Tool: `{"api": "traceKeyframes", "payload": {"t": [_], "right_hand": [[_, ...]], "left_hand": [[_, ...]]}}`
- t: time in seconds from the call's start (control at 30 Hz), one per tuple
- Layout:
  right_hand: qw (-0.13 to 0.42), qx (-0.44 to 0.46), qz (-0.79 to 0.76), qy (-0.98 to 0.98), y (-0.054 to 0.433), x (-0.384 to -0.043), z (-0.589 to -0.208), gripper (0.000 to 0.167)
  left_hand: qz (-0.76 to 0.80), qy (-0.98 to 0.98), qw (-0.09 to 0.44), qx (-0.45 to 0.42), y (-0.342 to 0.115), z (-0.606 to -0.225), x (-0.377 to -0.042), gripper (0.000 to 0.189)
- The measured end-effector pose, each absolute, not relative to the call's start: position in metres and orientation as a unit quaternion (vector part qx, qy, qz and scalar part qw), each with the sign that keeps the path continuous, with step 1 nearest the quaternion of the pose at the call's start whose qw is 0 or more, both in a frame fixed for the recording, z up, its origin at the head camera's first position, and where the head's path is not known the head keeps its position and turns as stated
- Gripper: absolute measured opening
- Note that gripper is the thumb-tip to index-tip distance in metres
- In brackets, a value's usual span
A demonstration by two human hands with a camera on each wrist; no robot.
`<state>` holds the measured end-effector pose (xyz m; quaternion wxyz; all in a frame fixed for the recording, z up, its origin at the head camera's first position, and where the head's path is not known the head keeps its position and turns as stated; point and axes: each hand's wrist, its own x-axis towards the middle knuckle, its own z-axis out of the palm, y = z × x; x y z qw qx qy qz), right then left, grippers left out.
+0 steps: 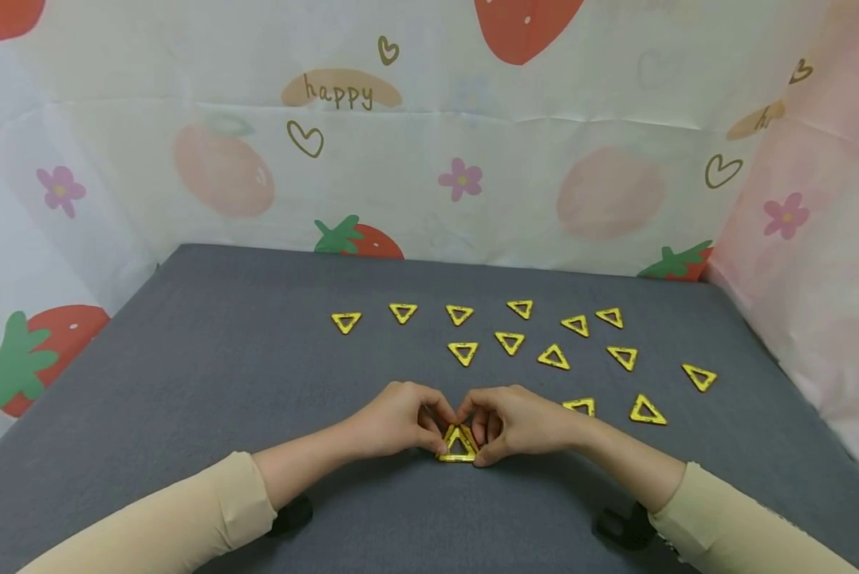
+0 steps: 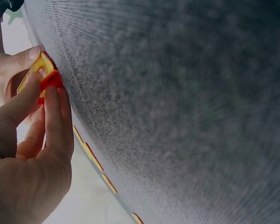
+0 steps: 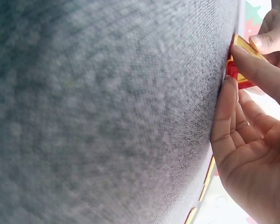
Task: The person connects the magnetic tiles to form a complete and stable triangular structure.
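Head view: two bare hands meet low over a grey table cover (image 1: 257, 343) as I follow from my distant post, a small yellow triangle assembly (image 1: 458, 458) held between them. The left hand (image 1: 403, 418) pinches its left side between thumb and fingers; the right hand (image 1: 515, 418) pinches the right side the same way, the fingertips of both nearly meeting at the top. The assembly rests on the cover, one open triangle facing the wearer and others leaning in behind it — how many, I cannot tell past the fingers.

From both wrist cameras, I see red along the edges of the held pieces.

Loose yellow triangles (image 1: 462, 345) lie flat beyond the hands, in uneven rows from ahead of the left hand to well out to the right. One partly hidden triangle (image 1: 580, 402) lies just beyond the right forearm, with another triangle (image 1: 648, 419) to its right.

Pale rolled sleeves (image 1: 178, 518) cover the arms, a dark device (image 1: 291, 516) under the left wrist and a second dark device (image 1: 623, 528) under the right. Ahead of the hands hangs a backdrop (image 1: 472, 131) printed with strawberries, flowers and hearts.
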<state>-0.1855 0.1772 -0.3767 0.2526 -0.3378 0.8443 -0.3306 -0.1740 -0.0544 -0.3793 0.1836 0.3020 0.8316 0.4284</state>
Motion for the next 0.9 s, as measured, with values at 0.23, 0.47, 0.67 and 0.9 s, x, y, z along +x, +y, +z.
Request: {"api": "traceKeyframes", "payload": {"t": [0.23,0.47,0.67,0.9], "right_hand": [[0.253,-0.332,-0.331,0.847,0.1761,-0.1848,-0.3756,0.040],[0.250,-0.330,-0.335,0.846,0.1754,-0.1842,-0.3748,0.041],[0.251,-0.337,-0.335,0.843,0.1757,-0.1849,-0.3751,0.039],[0.252,-0.345,-0.336,0.839,0.1771,-0.1864,-0.3769,0.036]], "left_hand": [[0.404,0.843,0.166,0.313,-0.0524,-0.3828,-0.1733,0.033],[0.384,0.851,0.142,0.329,-0.0510,-0.3828,-0.1724,0.034],[0.373,0.854,0.130,0.339,-0.0502,-0.3825,-0.1714,0.030],[0.350,0.860,0.106,0.357,-0.0491,-0.3823,-0.1704,0.029]]}}
